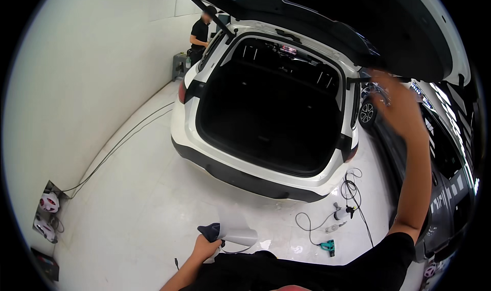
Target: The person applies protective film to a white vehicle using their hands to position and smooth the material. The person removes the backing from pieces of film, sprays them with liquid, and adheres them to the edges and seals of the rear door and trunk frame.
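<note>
Low at my waist, my left hand [206,248] grips a dark cloth [210,232] together with a curled grey translucent sheet [239,235], which looks like film. A thin cord hangs beneath the sheet. Raised at the right, my right hand [397,108] is blurred by motion near the underside of the open tailgate [406,30]; whether it touches the tailgate or holds anything is unclear. Before me stands a white car [307,183], its dark cargo area [268,110] exposed.
A dark grey car [452,191] stands close on the right. Spray bottles [341,213], a green heat gun [328,247] and looped cables [351,187] lie on the white floor. Another person [199,34] is beside the white car's far left, near a grey stool [179,64].
</note>
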`<state>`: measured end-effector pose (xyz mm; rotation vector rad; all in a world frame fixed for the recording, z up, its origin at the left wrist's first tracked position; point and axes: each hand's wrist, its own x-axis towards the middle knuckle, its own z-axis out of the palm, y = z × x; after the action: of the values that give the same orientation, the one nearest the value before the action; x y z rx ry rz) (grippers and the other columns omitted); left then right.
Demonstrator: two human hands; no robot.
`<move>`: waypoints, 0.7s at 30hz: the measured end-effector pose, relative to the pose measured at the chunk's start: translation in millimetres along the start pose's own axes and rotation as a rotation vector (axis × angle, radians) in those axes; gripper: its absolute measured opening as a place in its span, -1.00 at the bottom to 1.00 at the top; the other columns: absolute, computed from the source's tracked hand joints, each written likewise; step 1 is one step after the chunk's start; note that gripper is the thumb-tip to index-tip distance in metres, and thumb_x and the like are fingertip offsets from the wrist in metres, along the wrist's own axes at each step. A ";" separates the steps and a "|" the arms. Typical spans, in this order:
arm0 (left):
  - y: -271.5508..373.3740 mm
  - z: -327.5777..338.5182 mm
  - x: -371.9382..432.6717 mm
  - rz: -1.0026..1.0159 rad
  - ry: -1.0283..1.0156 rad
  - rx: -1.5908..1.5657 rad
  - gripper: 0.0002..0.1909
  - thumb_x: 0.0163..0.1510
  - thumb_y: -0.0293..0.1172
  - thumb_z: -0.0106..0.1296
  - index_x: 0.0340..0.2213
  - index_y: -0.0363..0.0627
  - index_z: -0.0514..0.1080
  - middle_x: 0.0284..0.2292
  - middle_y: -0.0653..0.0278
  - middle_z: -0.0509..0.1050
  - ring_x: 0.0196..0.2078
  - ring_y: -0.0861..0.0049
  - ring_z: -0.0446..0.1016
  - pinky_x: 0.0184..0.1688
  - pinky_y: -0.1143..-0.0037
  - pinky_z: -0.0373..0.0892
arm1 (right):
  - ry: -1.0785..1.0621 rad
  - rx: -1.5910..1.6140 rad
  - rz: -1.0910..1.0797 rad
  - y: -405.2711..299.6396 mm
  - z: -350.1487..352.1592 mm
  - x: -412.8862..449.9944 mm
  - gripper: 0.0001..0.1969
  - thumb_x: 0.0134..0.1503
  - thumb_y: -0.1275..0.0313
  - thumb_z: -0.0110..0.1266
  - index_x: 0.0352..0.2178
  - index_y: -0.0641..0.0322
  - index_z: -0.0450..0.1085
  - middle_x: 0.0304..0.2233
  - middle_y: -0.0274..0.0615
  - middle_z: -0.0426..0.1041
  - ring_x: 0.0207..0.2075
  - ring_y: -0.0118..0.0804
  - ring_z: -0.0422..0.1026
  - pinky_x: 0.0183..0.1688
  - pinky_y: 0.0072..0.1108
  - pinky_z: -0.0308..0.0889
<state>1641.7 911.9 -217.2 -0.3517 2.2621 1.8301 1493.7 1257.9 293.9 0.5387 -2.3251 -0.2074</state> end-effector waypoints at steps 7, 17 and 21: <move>-24.7 9.9 10.7 0.034 0.038 0.049 -0.63 -0.13 -0.33 0.23 -0.29 -0.35 0.51 -0.45 0.07 0.57 -0.38 0.33 0.56 -0.29 0.36 0.44 | -0.874 0.274 -0.726 -100.9 25.2 -112.7 -0.35 0.14 0.25 0.19 0.24 0.05 0.19 -0.01 -0.09 0.46 0.08 -0.08 0.42 0.14 -0.30 0.32; -8.5 22.6 1.0 0.021 0.091 0.100 -0.64 -0.13 -0.35 0.18 -0.27 -0.31 0.53 -0.44 0.11 0.58 -0.40 0.43 0.55 -0.32 0.41 0.45 | -0.622 0.172 -0.340 -40.2 50.5 -126.7 -0.35 0.09 0.25 0.24 0.20 0.17 0.25 0.04 -0.04 0.46 0.02 -0.06 0.46 0.07 -0.33 0.36; 5.5 26.4 -7.1 -0.065 0.024 0.085 -0.58 -0.16 -0.32 0.23 -0.28 -0.40 0.52 -0.41 0.01 0.58 -0.33 0.29 0.58 -0.25 0.37 0.46 | -1.013 0.426 -0.005 -15.6 73.4 -146.6 -0.33 0.20 0.18 0.14 0.25 0.22 0.16 0.11 0.10 0.40 0.11 0.00 0.42 0.14 -0.33 0.32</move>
<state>1647.0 939.2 -215.4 -0.4294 2.3073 1.7006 1542.7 1307.6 144.6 0.7606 -3.3920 0.0441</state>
